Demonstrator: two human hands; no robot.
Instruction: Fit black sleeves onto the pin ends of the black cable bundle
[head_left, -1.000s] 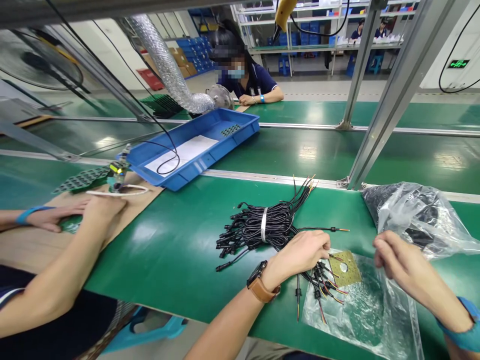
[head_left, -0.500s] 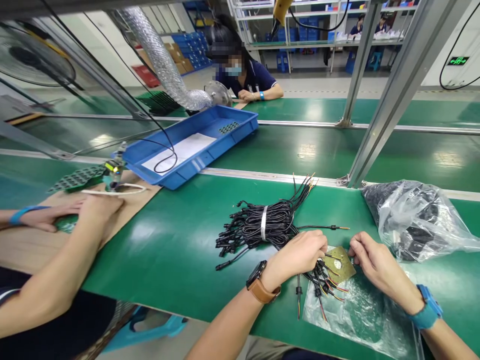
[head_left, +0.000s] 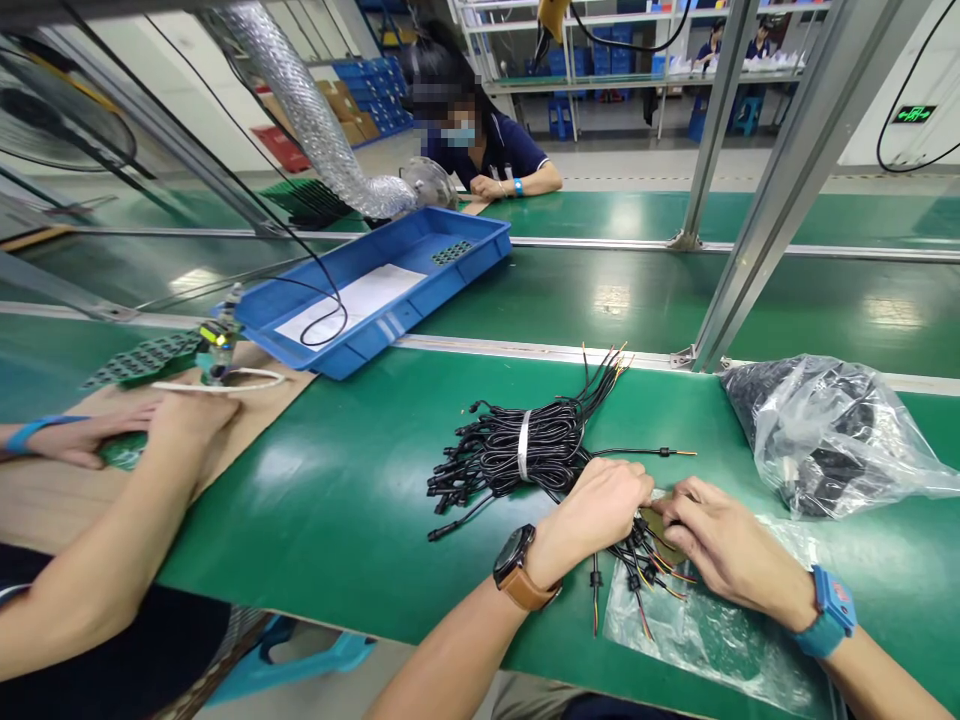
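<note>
A bundle of black cables (head_left: 525, 445), tied with a white band, lies on the green table. My left hand (head_left: 611, 500), closed, pinches a black cable at the right end of the bundle. Its fingertips nearly meet those of my right hand (head_left: 709, 535), also closed; what the right fingers hold is too small to make out. Below them, several cable ends with bare coloured wires (head_left: 649, 575) spread over a clear plastic bag (head_left: 697, 640). A brownish square piece (head_left: 660, 525) is mostly hidden under my right hand.
A clear bag of black parts (head_left: 832, 440) lies at the right, near a metal post (head_left: 772, 200). A blue tray (head_left: 375, 350) stands at the back left. A co-worker's hands (head_left: 187, 420) work at the left; another person (head_left: 487, 150) sits opposite.
My right hand has moved left to my left hand and now covers much of the brownish square piece. My left hand has hardly moved.
</note>
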